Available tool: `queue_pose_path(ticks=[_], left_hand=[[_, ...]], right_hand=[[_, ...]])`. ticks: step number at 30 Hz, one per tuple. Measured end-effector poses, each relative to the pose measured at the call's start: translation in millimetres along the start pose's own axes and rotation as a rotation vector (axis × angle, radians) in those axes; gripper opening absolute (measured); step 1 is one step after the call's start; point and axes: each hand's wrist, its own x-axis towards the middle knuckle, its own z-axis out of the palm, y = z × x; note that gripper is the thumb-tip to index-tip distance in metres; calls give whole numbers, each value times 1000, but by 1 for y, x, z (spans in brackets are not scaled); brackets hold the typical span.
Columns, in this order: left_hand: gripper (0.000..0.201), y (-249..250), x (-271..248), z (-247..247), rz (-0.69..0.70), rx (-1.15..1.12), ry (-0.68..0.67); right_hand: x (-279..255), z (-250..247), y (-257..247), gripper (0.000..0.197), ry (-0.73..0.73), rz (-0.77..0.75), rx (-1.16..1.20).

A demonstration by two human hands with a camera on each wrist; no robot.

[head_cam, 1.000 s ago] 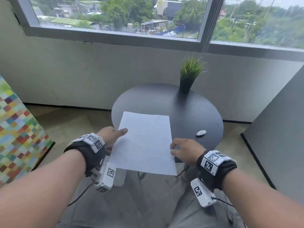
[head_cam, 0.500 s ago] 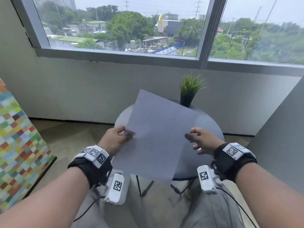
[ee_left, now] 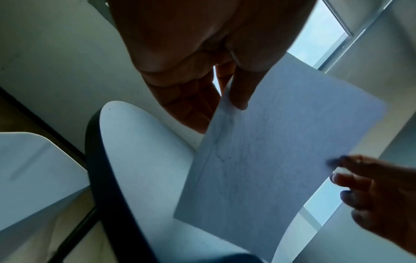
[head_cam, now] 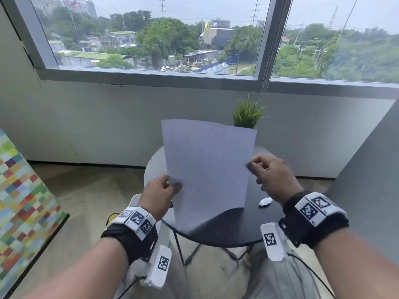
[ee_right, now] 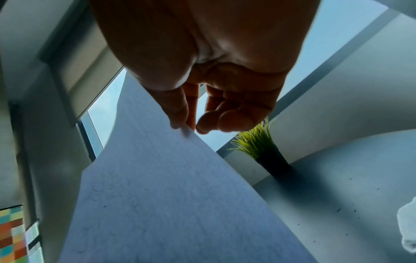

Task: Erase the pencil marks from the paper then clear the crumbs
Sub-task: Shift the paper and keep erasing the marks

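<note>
A white sheet of paper [head_cam: 207,169] is held up, tilted, above the round black table [head_cam: 226,229]. My left hand [head_cam: 170,186] pinches its left edge low down, thumb on the near face. My right hand [head_cam: 254,167] pinches the right edge higher up. In the left wrist view the paper [ee_left: 265,160] shows faint traces of pencil lines, and in the right wrist view the paper [ee_right: 171,195] carries a few dark specks. A white eraser [head_cam: 266,201] lies on the table under my right wrist. Small dark crumbs [ee_right: 338,210] dot the tabletop.
A potted grass plant [head_cam: 247,114] stands at the table's far edge behind the paper. A white seat [ee_left: 29,174] is to the left of the table. A multicoloured panel [head_cam: 21,201] leans at the far left. A wall and window run behind.
The paper lay flat on the table a second ago; both hands have lifted it and tilted it up. The head view has risen with it.
</note>
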Motion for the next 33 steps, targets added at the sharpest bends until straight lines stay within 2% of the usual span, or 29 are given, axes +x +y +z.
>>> queue_pose_path(ticks=[2, 4, 6, 8, 11, 14, 17, 19, 22, 24, 26, 30, 33], left_hand=[[18, 1, 9, -2, -12, 52, 16], [27, 4, 20, -4, -27, 170, 22], [26, 1, 30, -4, -57, 292, 17], [23, -3, 39, -2, -99, 402, 16], [39, -18, 49, -3, -170, 584, 18], [59, -31, 51, -4, -199, 795, 17], [71, -32, 49, -4, -126, 950, 8], [73, -28, 49, -4, -50, 1066, -89], [81, -24, 47, -4, 42, 1313, -433], [90, -26, 46, -2, 68, 1440, -586], [95, -29, 46, 1, 90, 1486, -632], [102, -30, 51, 11, 169, 1517, -661], [113, -26, 55, 20, 220, 1543, -680]], right_hand=[[6, -2, 7, 10, 27, 20, 95], [14, -4, 18, 7, 14, 29, 76], [21, -6, 42, 3, -86, 74, -181], [22, -5, 72, 22, -240, 159, -472], [16, -5, 110, 40, -392, 238, -665], [11, -2, 129, 35, -429, 176, -729], [15, -1, 130, 16, -421, 102, -737], [22, -2, 126, 12, -463, 88, -784], [36, -1, 114, 16, -473, 94, -791], [44, 4, 103, 14, -472, 91, -727], [50, 16, 87, 9, -483, 67, -658], [50, 52, 57, 21, -579, 7, -515], [52, 78, 52, 25, -609, -18, -560]])
